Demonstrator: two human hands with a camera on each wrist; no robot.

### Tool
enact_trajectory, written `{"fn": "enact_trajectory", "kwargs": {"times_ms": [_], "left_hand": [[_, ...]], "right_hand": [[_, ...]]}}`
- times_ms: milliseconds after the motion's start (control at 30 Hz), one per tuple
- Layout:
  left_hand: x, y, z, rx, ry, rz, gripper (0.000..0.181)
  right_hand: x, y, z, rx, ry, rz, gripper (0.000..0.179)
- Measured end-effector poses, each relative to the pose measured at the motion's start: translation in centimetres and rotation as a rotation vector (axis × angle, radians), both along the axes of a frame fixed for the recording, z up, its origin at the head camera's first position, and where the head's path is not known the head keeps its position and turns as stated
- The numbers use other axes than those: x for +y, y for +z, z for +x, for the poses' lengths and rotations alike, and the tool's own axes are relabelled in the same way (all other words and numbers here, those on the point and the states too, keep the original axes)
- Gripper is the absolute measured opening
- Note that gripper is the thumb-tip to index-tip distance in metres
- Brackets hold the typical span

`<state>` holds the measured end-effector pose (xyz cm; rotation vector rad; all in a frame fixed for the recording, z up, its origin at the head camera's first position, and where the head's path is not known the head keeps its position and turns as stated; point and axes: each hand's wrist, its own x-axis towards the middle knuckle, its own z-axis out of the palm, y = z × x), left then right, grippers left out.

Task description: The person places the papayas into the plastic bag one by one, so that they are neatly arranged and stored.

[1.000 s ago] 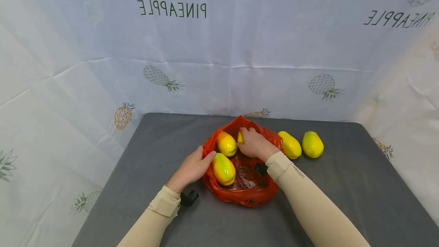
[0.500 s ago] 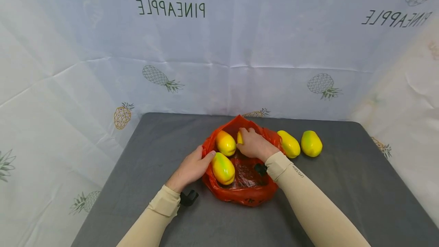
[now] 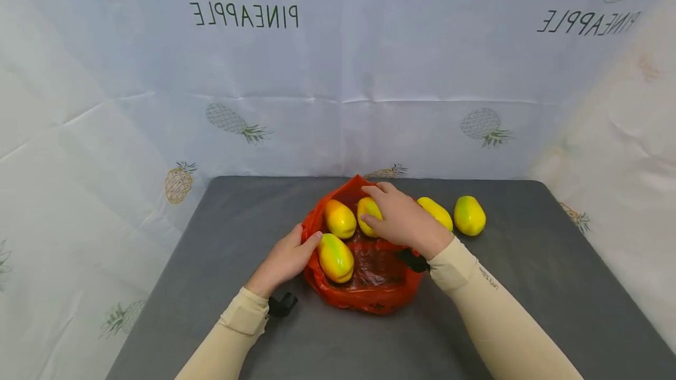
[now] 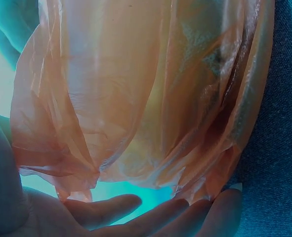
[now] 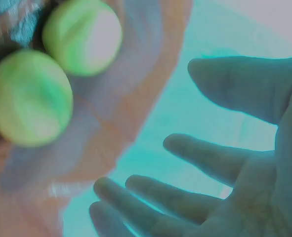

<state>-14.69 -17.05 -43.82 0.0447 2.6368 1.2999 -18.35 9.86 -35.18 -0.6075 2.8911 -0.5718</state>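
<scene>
A red plastic bag [image 3: 380,298] stands with its mouth wide on the dark table. Three yellow mangoes lie inside: a front one [image 3: 335,258], a back left one [image 3: 340,219] and a back right one [image 3: 368,216]. My left hand [image 3: 287,257] grips the bag's left rim, thumb over the edge beside the front mango. In the left wrist view its fingers [image 4: 160,217] lie along the outside of the thin plastic [image 4: 111,98]. My right hand [image 3: 404,216] hovers over the bag's right side with fingers spread and nothing held; the right wrist view shows the gap between thumb and fingers.
To the right of the bag lie two more yellow mangoes, one partly hidden behind my right hand [image 3: 437,213] and one farther right [image 3: 469,216]. A white pineapple-print cloth [image 3: 317,133] hangs behind the grey table [image 3: 253,204].
My right hand has let go of the back right mango and lifted up and to the right, uncovering it. The left hand keeps its grip on the bag. The head view has shifted slightly.
</scene>
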Motion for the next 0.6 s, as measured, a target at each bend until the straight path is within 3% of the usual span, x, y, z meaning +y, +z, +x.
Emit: {"fn": "enact_trajectory", "kwargs": {"times_ms": [267,433,600], "left_hand": [[0.1,-0.4,-0.1,0.000,0.006,-0.002,0.053],[0.1,-0.4,-0.1,-0.004,0.006,-0.016,0.052],[0.3,-0.4,-0.1,-0.002,0.009,-0.029,0.055]], "right_hand": [[6.2,0.8,0.9,0.103,-0.097,-0.066,0.067],[10.7,-0.2,0.7,0.094,-0.240,-0.066,0.071],[14.2,-2.2,0.0,0.074,-0.379,-0.075,0.076]]}}
